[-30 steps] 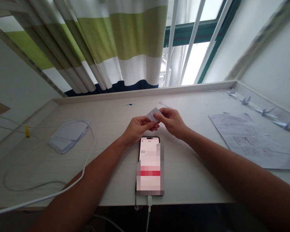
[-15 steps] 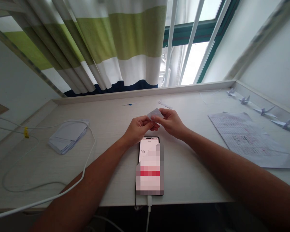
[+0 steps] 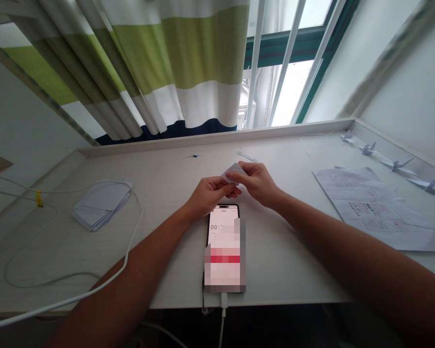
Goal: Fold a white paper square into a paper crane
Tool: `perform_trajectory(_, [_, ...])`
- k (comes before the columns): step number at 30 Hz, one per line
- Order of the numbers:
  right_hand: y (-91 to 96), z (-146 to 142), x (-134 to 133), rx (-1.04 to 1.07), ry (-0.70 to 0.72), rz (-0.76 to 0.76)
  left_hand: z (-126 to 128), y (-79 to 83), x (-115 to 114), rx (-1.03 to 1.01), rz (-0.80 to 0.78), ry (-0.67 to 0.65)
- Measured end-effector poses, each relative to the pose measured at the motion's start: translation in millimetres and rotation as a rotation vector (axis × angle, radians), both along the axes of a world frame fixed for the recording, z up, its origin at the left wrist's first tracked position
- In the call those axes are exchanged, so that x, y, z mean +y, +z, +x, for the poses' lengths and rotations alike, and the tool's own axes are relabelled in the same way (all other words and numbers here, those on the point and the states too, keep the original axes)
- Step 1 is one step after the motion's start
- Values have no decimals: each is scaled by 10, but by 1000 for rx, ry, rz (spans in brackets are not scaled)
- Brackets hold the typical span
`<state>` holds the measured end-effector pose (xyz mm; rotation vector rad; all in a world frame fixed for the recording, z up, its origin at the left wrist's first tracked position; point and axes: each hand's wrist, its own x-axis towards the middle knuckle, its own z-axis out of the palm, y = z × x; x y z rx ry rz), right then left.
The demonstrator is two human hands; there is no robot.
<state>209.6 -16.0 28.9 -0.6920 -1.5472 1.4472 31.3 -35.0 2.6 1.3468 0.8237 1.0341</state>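
Observation:
A small folded piece of white paper (image 3: 233, 170) is held between my two hands above the middle of the desk. My left hand (image 3: 210, 194) pinches its lower left side with thumb and fingers. From the right, my right hand (image 3: 255, 181) grips it, the thumb lying across its face. Fingers cover much of the paper, so its full shape is hidden. Just below the hands a phone (image 3: 224, 237) lies face up, its screen lit and partly blurred out.
Several folded paper cranes (image 3: 398, 165) line the desk's right edge, beside printed sheets (image 3: 369, 205). Stacked white paper (image 3: 100, 203) lies at left. A white cable (image 3: 137, 222) loops over my left forearm; another cable (image 3: 224, 304) plugs into the phone. A curtain (image 3: 203, 53) hangs behind.
My right thumb has shifted slightly up and left across the paper. Both hands keep their hold in nearly the same place.

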Motion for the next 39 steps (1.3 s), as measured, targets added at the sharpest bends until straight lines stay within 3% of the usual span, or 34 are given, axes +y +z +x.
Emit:
perform_trajectory(11, [21, 12, 12, -8, -3, -16, -21, 20, -21, 44, 14, -37])
perform_trajectory(21, [-27, 10, 11, 28, 63, 28, 9, 31, 3, -25, -5, 23])
perform_trajectory(35, [1, -10, 0, 16, -27, 29, 8, 33, -23, -1, 12, -12])
perform_trajectory(39, [-20, 3, 8, 18, 36, -11, 9, 53, -13, -21, -16, 10])
